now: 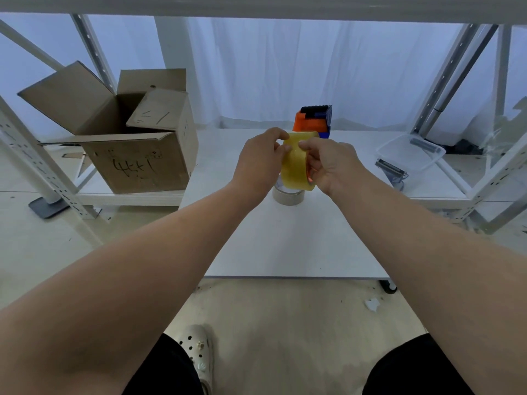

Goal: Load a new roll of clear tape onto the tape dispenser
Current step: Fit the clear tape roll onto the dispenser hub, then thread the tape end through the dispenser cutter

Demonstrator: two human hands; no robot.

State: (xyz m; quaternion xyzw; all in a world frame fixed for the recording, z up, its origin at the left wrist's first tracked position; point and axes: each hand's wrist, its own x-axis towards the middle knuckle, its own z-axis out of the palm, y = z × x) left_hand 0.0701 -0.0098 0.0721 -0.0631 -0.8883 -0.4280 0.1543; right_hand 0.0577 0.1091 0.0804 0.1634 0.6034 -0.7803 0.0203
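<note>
A yellowish roll of clear tape (296,163) is held on edge above the white table (285,240). My right hand (332,163) grips the roll from its right side, fingers curled round the rim. My left hand (261,159) pinches the roll's upper left edge with thumb and fingertips. Behind the hands stands the orange and blue tape dispenser (313,121) on the table's far part, its lower half hidden by the roll. Below the held roll a used, nearly bare tape core (288,196) lies flat on the table.
An open cardboard box (128,138) sits on the low shelf at the left. At the right, a clear plastic tray (410,152) and a metal clip (390,169) rest on a shelf. White metal rack posts (37,166) flank both sides; a white curtain hangs behind.
</note>
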